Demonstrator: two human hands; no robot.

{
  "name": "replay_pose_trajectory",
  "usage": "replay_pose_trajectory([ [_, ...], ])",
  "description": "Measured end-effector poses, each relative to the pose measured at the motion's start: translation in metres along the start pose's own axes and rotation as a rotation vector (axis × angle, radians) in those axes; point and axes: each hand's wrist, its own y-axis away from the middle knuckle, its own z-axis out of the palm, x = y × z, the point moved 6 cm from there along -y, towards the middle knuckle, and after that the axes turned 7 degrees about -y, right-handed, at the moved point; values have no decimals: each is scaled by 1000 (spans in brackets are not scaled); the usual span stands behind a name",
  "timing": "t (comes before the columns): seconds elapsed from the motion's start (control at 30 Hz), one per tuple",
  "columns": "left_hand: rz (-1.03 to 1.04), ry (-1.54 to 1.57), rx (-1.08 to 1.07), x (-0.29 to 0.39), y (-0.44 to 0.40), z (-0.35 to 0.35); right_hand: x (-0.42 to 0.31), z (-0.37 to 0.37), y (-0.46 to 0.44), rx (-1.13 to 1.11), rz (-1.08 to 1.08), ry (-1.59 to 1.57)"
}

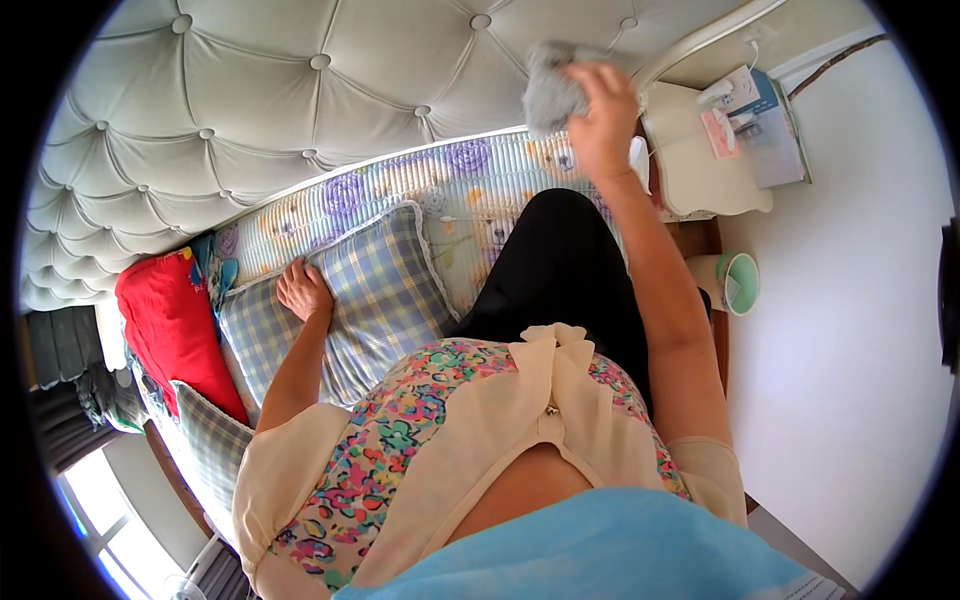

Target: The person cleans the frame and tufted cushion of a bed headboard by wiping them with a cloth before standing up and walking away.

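Observation:
A plaid pillow (375,285) in blue and yellow lies on the bed, and my left hand (304,289) rests on its upper left part with the fingers a little spread. Up at the tufted headboard (370,90), my right hand (603,118) holds a grey cloth (553,88) against or close to the padded surface, near its right end. The cloth is bunched and slightly blurred. Beneath it runs the patterned mattress cover (400,180) with flowers and bears.
A red pillow (170,320) lies at the left. Right of the headboard stands a cream nightstand (700,160) with boxes (770,130) on it. Below it is a bin (738,283) with a green liner. My knee in black trousers (565,270) is on the bed.

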Motion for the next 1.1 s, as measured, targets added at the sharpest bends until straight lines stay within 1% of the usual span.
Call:
replay_pose_trajectory([
  [0.03, -3, -2, -7, 0, 3, -1, -10, -9, -21, -7, 1, -2],
  [0.1, -3, -15, 7, 3, 1, -5, -22, -36, -57, 252, -2, 35],
  [0.17, 1, -20, 13, 0, 0, 1, -3, -18, -59, 280, -37, 51],
  [0.23, 8, -22, 18, -3, -1, 5, 7, -5, -35, 308, -73, 72],
  [0.3, 9, -24, 36, -2, 0, 5, 21, 21, 5, 5, -101, 286],
  [0.33, 20, -30, 29, -1, 2, 2, 27, 21, 23, 1, -87, 289],
  [0.4, 0, -7, 15, 3, 1, -2, 58, 35, 63, -250, 114, 141],
  [0.43, 26, -21, -1, 2, 2, -1, 91, 37, 89, -105, 279, -83],
  [0.5, 8, -8, 22, -1, 0, 5, 116, 27, 135, 93, 1091, -1022],
  [0.53, 0, -9, 10, -3, 0, 7, 112, 12, 147, 127, 1313, -1209],
  [0.57, 28, -8, 10, -3, 2, 6, 95, -5, 150, 229, 1319, -1376],
  [0.6, -1, 3, 6, -6, 5, 1, 85, -20, 155, 236, 1209, -1713],
  [0.67, 24, 38, 7, -1, -1, 1, 106, -57, 196, 270, 980, -2028],
  [0.7, 33, 40, 20, 1, 1, -2, 102, -71, 199, 287, 883, -2103],
  [0.77, 61, 57, 27, -1, 1, 0, 90, -93, 205, 357, 779, -2110],
  [0.9, 117, 85, 42, -4, 1, 6, 69, -128, 213, 455, 642, -2083],
  [1.1, 89, 59, 6, -8, 0, 11, 50, -170, 226, 521, 535, -2009],
])
